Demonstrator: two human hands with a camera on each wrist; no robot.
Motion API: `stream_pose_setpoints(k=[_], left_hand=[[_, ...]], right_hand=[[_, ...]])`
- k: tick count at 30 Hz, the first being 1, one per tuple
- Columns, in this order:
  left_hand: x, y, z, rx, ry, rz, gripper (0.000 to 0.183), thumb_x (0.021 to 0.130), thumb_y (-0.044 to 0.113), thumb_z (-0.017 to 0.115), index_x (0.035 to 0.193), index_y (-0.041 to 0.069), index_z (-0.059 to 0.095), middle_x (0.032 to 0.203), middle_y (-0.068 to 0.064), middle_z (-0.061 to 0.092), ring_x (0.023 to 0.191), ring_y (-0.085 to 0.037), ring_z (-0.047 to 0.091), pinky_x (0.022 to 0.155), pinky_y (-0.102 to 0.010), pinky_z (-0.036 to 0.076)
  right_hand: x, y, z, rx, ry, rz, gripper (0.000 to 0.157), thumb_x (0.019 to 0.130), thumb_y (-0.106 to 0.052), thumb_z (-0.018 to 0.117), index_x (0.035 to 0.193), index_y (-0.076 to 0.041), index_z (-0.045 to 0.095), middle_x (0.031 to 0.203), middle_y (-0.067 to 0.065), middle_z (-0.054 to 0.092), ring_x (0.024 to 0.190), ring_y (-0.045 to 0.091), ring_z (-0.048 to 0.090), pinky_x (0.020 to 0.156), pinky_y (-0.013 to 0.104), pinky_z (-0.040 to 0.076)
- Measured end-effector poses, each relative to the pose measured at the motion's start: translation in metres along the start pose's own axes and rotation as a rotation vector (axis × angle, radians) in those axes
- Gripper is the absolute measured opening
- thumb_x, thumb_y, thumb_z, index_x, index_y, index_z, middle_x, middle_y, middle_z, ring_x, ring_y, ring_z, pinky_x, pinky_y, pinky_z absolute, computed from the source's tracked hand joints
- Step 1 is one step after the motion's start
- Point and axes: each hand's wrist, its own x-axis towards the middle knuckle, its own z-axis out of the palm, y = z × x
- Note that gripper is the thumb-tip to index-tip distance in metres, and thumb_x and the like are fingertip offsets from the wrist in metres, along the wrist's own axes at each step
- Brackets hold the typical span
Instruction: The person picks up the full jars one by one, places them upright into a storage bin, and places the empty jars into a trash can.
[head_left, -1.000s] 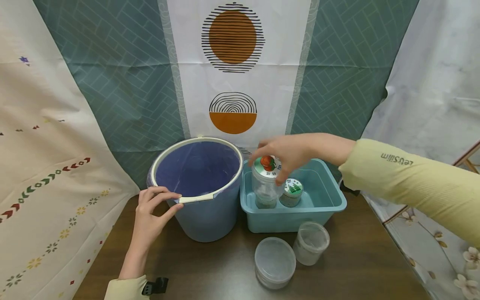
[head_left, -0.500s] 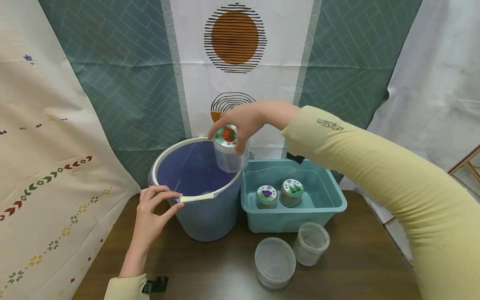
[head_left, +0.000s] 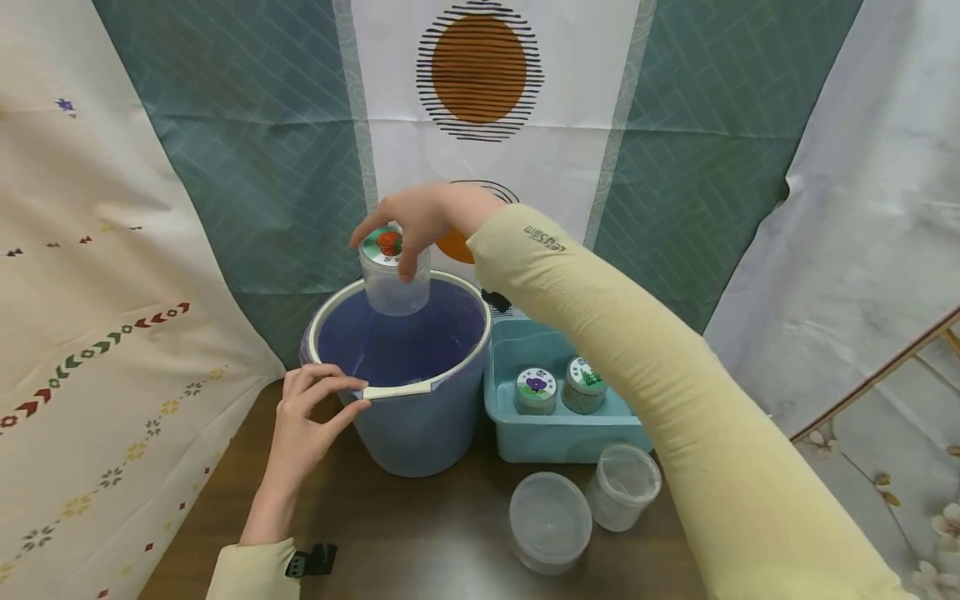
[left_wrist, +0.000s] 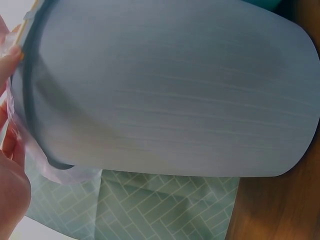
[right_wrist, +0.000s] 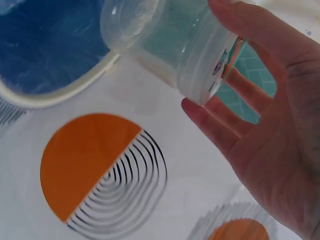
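My right hand (head_left: 420,218) grips a clear plastic jar (head_left: 395,292) by its lid, which bears a red picture label. The jar is upright over the mouth of a blue bucket (head_left: 420,442). In the right wrist view, thumb and fingertips hold the lid's rim, and the clear jar (right_wrist: 167,42) looks empty. My left hand (head_left: 300,429) pinches the bucket's cream rim at the front left between thumb and fingers. From the left wrist, the bucket's grey-blue wall (left_wrist: 175,100) fills most of the view, with thin plastic film (left_wrist: 37,155) below the rim.
Right of the bucket stands a turquoise basin (head_left: 570,440). Inside it are a jar with a purple flower label (head_left: 536,393) and one with a green leaf label (head_left: 583,392). A wide clear container (head_left: 550,523) and a clear jar (head_left: 622,492) stand on the brown table (head_left: 420,542).
My right hand has carried the red-labelled jar up and left, from above the basin to over the bucket's mouth. My left hand has stayed on the rim.
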Motion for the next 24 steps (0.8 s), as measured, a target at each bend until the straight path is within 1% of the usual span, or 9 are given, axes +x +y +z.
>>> stream_pose_setpoints(k=[3, 5, 7, 10, 12, 15, 19, 21, 24], left_hand=[[0.0, 0.0, 0.004, 0.003, 0.012, 0.02, 0.036, 0.061, -0.008, 0.087, 0.091, 0.009, 0.077, 0.098, -0.008, 0.06, 0.102, -0.009, 0.039, 0.091, -0.022, 0.027], [0.0, 0.0, 0.007, -0.003, 0.02, 0.025, 0.036, 0.06, -0.011, 0.086, 0.09, 0.006, 0.076, 0.097, -0.01, 0.06, 0.101, -0.01, 0.039, 0.091, -0.022, 0.026], [0.001, -0.001, 0.008, -0.005, 0.019, 0.021, 0.035, 0.06, -0.012, 0.086, 0.089, 0.005, 0.076, 0.097, -0.011, 0.06, 0.102, -0.009, 0.039, 0.091, -0.022, 0.026], [0.002, -0.002, 0.008, -0.002, 0.012, 0.01, 0.035, 0.062, -0.01, 0.086, 0.091, 0.007, 0.077, 0.098, -0.009, 0.06, 0.103, -0.008, 0.039, 0.091, -0.022, 0.026], [0.002, -0.002, 0.007, 0.003, 0.007, -0.001, 0.035, 0.063, -0.007, 0.087, 0.092, 0.01, 0.077, 0.099, -0.007, 0.06, 0.103, -0.006, 0.039, 0.091, -0.023, 0.027], [0.002, -0.002, 0.004, -0.008, -0.001, -0.021, 0.034, 0.066, -0.003, 0.087, 0.094, 0.013, 0.078, 0.1, -0.005, 0.06, 0.104, -0.005, 0.038, 0.092, -0.023, 0.027], [0.001, -0.002, 0.003, -0.014, -0.007, -0.013, 0.033, 0.067, 0.0, 0.088, 0.095, 0.015, 0.078, 0.101, -0.003, 0.061, 0.105, -0.006, 0.04, 0.092, -0.024, 0.028], [0.001, -0.002, 0.003, -0.015, -0.006, -0.01, 0.034, 0.066, 0.0, 0.088, 0.095, 0.016, 0.078, 0.101, -0.003, 0.061, 0.105, -0.006, 0.04, 0.092, -0.024, 0.028], [0.0, -0.001, 0.001, -0.008, 0.001, -0.001, 0.035, 0.066, 0.0, 0.088, 0.095, 0.015, 0.078, 0.101, -0.003, 0.061, 0.105, -0.007, 0.04, 0.092, -0.025, 0.028]], right_hand=[[0.014, 0.001, 0.009, 0.013, 0.041, 0.01, 0.075, 0.084, -0.027, 0.077, 0.149, -0.039, 0.041, 0.156, -0.003, 0.038, 0.128, 0.015, 0.042, 0.097, 0.03, 0.043], [0.023, 0.002, 0.017, 0.033, 0.059, 0.017, 0.075, 0.084, -0.027, 0.077, 0.149, -0.038, 0.042, 0.15, -0.002, 0.044, 0.117, 0.015, 0.045, 0.088, 0.027, 0.044], [0.033, 0.004, 0.026, 0.046, 0.065, 0.024, 0.075, 0.084, -0.027, 0.077, 0.149, -0.038, 0.042, 0.146, -0.002, 0.047, 0.108, 0.014, 0.046, 0.083, 0.025, 0.043], [0.047, 0.006, 0.042, 0.054, 0.065, 0.02, 0.074, 0.085, -0.027, 0.077, 0.15, -0.037, 0.041, 0.138, 0.002, 0.053, 0.097, 0.015, 0.047, 0.077, 0.023, 0.042], [0.055, 0.006, 0.053, 0.057, 0.068, 0.01, 0.074, 0.085, -0.027, 0.076, 0.15, -0.035, 0.041, 0.138, 0.003, 0.054, 0.092, 0.014, 0.046, 0.074, 0.022, 0.041], [0.066, 0.007, 0.066, 0.075, 0.086, -0.001, 0.074, 0.086, -0.027, 0.077, 0.15, -0.034, 0.041, 0.136, 0.002, 0.056, 0.085, 0.011, 0.046, 0.071, 0.021, 0.041], [0.076, 0.009, 0.079, 0.121, 0.108, 0.017, 0.075, 0.085, -0.028, 0.077, 0.15, -0.036, 0.041, 0.127, 0.0, 0.06, 0.076, 0.011, 0.047, 0.068, 0.021, 0.041], [0.079, 0.009, 0.083, 0.131, 0.122, 0.019, 0.075, 0.085, -0.03, 0.076, 0.15, -0.036, 0.04, 0.124, 0.001, 0.06, 0.077, 0.013, 0.049, 0.069, 0.023, 0.042], [0.084, 0.009, 0.09, 0.107, 0.146, 0.013, 0.074, 0.086, -0.036, 0.075, 0.151, -0.034, 0.04, 0.136, 0.003, 0.053, 0.099, 0.014, 0.054, 0.081, 0.026, 0.047]])
